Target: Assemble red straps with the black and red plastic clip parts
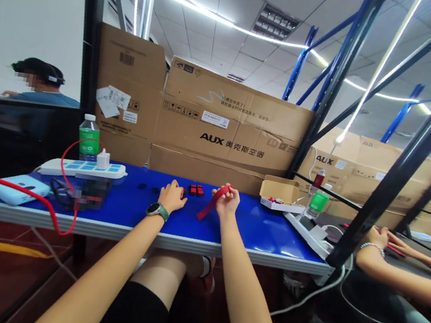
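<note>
Right hand (227, 202) pinches a flat red fabric strap (213, 203).
Left hand (172, 196) rests half-curled on the blue counter (257, 232), its hold unclear.

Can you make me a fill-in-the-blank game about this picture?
The left hand wears a ____ on its wrist.
The right hand holds a strip that is the color ____.
The tabletop is the color ____.
The water bottle has a ____ label.

Answers: watch, red, blue, green.
</note>
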A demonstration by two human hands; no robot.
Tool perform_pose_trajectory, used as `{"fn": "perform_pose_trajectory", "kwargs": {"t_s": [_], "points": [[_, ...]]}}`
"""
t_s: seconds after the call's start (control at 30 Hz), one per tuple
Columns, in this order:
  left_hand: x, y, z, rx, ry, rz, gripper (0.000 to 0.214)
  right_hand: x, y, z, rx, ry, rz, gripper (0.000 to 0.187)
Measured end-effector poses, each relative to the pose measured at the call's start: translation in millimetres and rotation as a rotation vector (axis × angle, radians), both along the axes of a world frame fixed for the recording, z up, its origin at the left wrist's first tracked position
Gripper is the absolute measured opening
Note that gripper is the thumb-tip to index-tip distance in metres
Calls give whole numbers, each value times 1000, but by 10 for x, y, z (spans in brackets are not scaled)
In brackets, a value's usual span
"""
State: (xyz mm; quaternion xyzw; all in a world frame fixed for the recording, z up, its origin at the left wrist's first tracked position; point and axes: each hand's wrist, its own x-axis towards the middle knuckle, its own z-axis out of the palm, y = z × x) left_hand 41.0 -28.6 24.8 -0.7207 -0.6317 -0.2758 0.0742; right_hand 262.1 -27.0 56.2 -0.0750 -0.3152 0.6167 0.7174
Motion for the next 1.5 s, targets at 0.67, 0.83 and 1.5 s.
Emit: {"fn": "perform_pose_trajectory", "kwargs": {"t_s": [0.67, 0.83, 1.5], "points": [[-226, 153, 78, 323, -738, 5, 27, -225, 71, -40, 152, -312, 167, 47], [-258, 110, 107, 333, -821, 57, 26, -289, 109, -76, 110, -433, 44, 30], [-273, 228, 62, 701, -807, -17, 13, -659, 278, -348, 83, -1132, -190, 38]]}}
